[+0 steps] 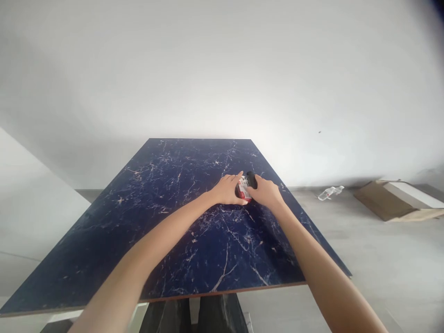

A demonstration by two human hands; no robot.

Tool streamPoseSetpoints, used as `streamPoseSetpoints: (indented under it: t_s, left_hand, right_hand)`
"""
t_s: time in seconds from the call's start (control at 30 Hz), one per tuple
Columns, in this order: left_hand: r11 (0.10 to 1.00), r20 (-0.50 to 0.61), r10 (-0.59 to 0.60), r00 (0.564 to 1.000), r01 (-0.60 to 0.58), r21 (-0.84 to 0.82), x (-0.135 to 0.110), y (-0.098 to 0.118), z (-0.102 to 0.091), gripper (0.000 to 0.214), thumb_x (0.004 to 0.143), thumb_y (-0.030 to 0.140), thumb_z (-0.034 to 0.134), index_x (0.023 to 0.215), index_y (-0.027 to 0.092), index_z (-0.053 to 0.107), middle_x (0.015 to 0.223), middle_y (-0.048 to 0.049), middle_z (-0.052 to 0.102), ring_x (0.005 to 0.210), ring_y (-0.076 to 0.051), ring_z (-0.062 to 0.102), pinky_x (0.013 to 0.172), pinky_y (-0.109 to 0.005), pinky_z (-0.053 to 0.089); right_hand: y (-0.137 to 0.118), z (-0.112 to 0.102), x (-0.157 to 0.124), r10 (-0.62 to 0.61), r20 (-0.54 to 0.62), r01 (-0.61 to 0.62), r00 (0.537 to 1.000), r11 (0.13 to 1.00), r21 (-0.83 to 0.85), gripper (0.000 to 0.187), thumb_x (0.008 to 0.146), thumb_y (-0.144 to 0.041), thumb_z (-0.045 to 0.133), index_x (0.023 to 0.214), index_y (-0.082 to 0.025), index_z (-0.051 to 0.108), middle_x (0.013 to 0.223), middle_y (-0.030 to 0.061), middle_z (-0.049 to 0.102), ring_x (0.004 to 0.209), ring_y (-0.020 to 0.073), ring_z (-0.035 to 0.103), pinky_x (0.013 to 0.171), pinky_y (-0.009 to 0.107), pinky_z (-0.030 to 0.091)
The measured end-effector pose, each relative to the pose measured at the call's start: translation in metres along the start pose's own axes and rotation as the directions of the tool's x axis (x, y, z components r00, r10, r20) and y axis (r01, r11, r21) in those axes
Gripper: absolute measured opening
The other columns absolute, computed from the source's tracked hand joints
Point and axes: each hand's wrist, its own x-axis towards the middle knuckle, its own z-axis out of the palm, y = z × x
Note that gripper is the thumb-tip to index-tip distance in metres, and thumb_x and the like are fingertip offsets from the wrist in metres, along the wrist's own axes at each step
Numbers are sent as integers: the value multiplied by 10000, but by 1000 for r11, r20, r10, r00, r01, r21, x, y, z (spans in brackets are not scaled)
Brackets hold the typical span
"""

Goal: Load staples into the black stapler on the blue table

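Right now both of your arms reach out over the dark blue marbled slab [166, 217], and your hands meet at a small red, white and black tool [245, 186] that sits on the slab's surface, toward the far right part of it. Your left hand [229, 190] wraps the tool from the left, fingers closed around its red and white side with the index finger stretched along the top. Your right hand [266, 192] covers the black end from the right, curled over it (whether those fingers truly clamp or only rest on top, I cannot tell, since the hand hides them).

The tool looks to be touching the slab, not lifted off it. The slab itself lies flat, its near edge showing a thin brownish rim just above your legs.

What could go wrong, as I judge it: the tool is small and shared between two hands, so an uneven push could make it skid across the glossy surface and scratch it. You are also leaning far out, and weight pressed near the right edge might tip or shift the slab if its support below is narrow; the support is mostly hidden.

Off to the right, on the grey floor, a clear plastic bottle [330, 192] lies on its side near some flattened cardboard [391, 200], well apart from you.
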Motion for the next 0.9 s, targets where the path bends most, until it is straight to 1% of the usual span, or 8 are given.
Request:
streamPoseSetpoints:
  t_s: [0.2, 0.27, 0.37, 0.53, 0.63, 0.73, 0.83, 0.9]
  left_hand:
    - [997, -24, 72, 997, -72, -3, 92, 34, 19, 1285, 690, 799, 638, 1633, 166, 38, 1619, -204, 300, 1479, -419, 262, 1190, -521, 232]
    - [996, 1, 92, 996, -92, 2, 111, 37, 26, 1298, 685, 824, 623, 1632, 163, 30, 1611, -214, 310, 1481, -425, 260, 1190, -524, 227]
    - [997, 48, 67, 997, -69, 23, 127, 36, 40, 1309, 678, 843, 607, 1631, 153, 32, 1618, -228, 290, 1488, -439, 247, 1195, -532, 208]
    - [998, 33, 45, 998, -46, 34, 128, 33, 56, 1276, 710, 845, 576, 1633, 169, 11, 1640, -220, 240, 1502, -445, 214, 1205, -533, 170]
    - [998, 48, 54, 997, -55, 32, 124, 34, 55, 1274, 711, 856, 568, 1635, 188, -2, 1654, -208, 213, 1515, -449, 181, 1213, -545, 153]
    - [999, 66, 39, 997, -39, -2, 115, 37, 50, 1300, 685, 911, 536, 1635, 220, -20, 1685, -187, 111, 1539, -446, 95, 1215, -583, 153]
    - [997, 33, 41, 999, -38, -73, 97, 38, 42, 1179, 770, 914, 417, 1636, 224, 11, 1698, -161, 23, 1552, -419, 57, 1218, -596, 161]
    - [991, -53, 73, 996, -79, -108, 78, 39, 36, 1016, 878, 844, 309, 1634, 209, 67, 1698, -141, 87, 1555, -372, 113, 1231, -555, 177]
  right_hand:
    - [72, -25, 31, 96, -78, -104, 992, 989, -103, 408, 937, -416, 496, 1243, -158, 575, 1075, 166, 721, 964, 315, 678, 797, 358, 452]
    - [85, -27, 38, 98, -71, -106, 993, 986, -128, 438, 941, -433, 493, 1266, -149, 570, 1105, 183, 714, 979, 323, 675, 808, 365, 452]
    - [96, -17, 43, 133, -64, -139, 989, 985, -103, 492, 950, -387, 446, 1362, -127, 515, 1106, 205, 713, 969, 343, 680, 798, 384, 456]
    - [99, 10, 38, 189, -176, -180, 966, 982, 65, 609, 955, -345, 408, 1540, -186, 352, 1150, 166, 715, 1000, 325, 680, 850, 398, 466]
    - [100, 18, 33, 256, -215, -215, 943, 957, 194, 637, 953, -419, 426, 1557, -233, 350, 1255, 138, 683, 1092, 325, 653, 931, 415, 455]
    - [104, 21, 30, 303, -303, -189, 904, 917, 352, 692, 949, -521, 415, 1562, -213, 331, 1330, 139, 642, 1188, 329, 606, 998, 421, 428]
    - [111, 23, 27, 395, -385, -159, 834, 841, 517, 664, 955, -538, 364, 1519, -188, 378, 1319, 140, 637, 1184, 302, 601, 1021, 395, 415]
    - [116, 24, 26, 485, -354, -163, 800, 742, 650, 635, 965, -537, 313, 1495, -195, 390, 1296, 131, 640, 1095, 272, 640, 977, 370, 445]
